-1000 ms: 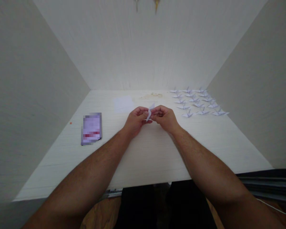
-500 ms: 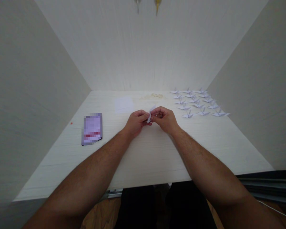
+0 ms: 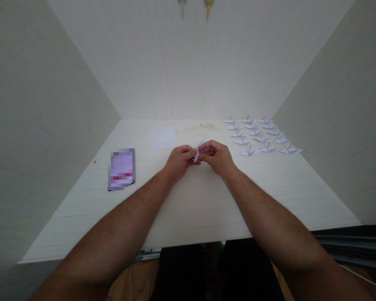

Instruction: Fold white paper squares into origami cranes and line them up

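A small folded piece of white paper (image 3: 197,151) is pinched between both my hands above the middle of the white table (image 3: 191,205). My left hand (image 3: 178,160) grips its left side with curled fingers. My right hand (image 3: 217,157) pinches its right side, fingers closed. The two hands touch each other around the paper, and most of it is hidden by the fingers.
Several finished white paper cranes (image 3: 260,136) stand in rows at the back right. A flat white paper square (image 3: 163,137) lies behind my hands. A purple packet (image 3: 121,169) lies to the left, with a tiny red speck (image 3: 95,161) beyond it. White walls close three sides.
The hands have stayed in place. The paper's upper tip has sunk slightly lower between the fingers.
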`<control>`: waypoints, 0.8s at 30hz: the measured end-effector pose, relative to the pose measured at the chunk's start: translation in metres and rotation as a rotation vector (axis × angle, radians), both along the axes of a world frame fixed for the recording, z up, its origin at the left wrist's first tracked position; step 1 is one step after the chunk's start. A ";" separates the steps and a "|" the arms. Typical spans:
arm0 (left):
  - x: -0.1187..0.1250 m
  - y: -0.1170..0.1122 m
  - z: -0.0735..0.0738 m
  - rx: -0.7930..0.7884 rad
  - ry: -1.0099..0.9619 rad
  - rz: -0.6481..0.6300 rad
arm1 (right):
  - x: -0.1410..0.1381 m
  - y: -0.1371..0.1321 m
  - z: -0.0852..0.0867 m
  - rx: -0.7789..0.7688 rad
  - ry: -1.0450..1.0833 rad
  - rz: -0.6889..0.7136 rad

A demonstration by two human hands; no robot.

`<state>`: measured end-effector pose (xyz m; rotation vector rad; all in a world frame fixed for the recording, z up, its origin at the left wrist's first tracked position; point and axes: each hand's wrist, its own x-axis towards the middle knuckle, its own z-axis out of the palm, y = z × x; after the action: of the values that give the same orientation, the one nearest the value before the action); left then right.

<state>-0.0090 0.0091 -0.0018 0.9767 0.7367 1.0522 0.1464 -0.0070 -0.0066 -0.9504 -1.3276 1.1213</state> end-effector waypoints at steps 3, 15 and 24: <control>0.000 0.000 0.000 -0.006 0.001 -0.010 | 0.000 -0.001 0.001 -0.003 -0.013 -0.005; -0.001 -0.002 0.001 0.029 -0.009 -0.033 | -0.003 -0.004 0.007 0.001 0.018 -0.065; -0.001 -0.001 -0.003 0.118 0.024 0.043 | -0.004 -0.004 0.011 -0.032 -0.009 -0.098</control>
<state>-0.0104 0.0084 -0.0051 1.0797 0.7240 1.1330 0.1422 -0.0113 0.0049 -1.0345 -1.2601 1.0670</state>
